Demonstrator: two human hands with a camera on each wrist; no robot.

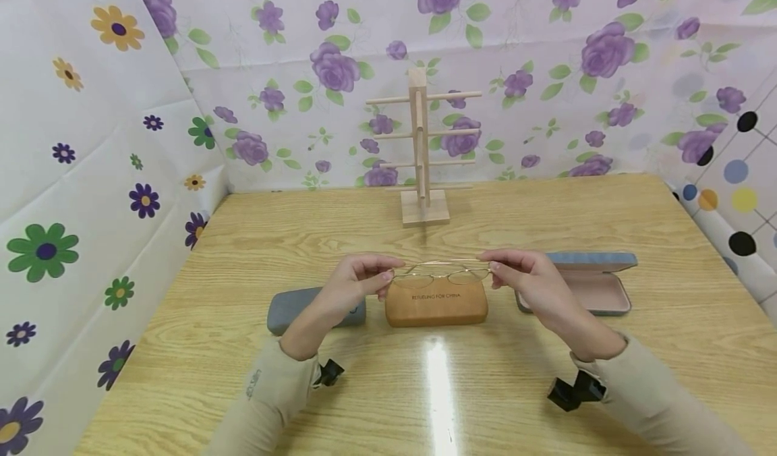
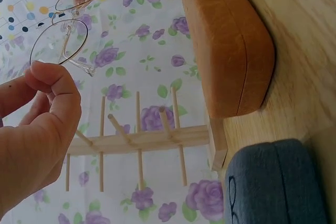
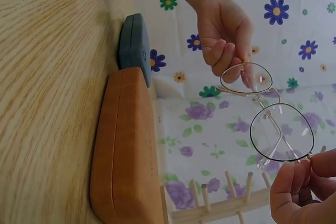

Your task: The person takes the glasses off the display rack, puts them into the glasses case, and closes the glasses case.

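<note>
Thin wire-rimmed glasses [image 1: 440,275] are held up between both hands, above an orange-brown glasses case [image 1: 437,307] with lettering on its lid. My left hand [image 1: 352,287] pinches one end of the frame between thumb and fingers. At the other end, my right hand [image 1: 534,284] pinches the frame the same way. The right wrist view shows the lenses [image 3: 282,132] clear and rounded, with the temples folded across behind them. The brown case is closed. A closed grey-blue case [image 1: 291,309] lies partly hidden behind my left hand and wrist.
An open blue case [image 1: 601,291] with a pale pink lining lies on the right, partly behind my right hand. A wooden peg stand [image 1: 420,146] rises at the back of the wood-grained table [image 1: 243,253]. Flowered cloth [image 1: 303,71] hangs behind it.
</note>
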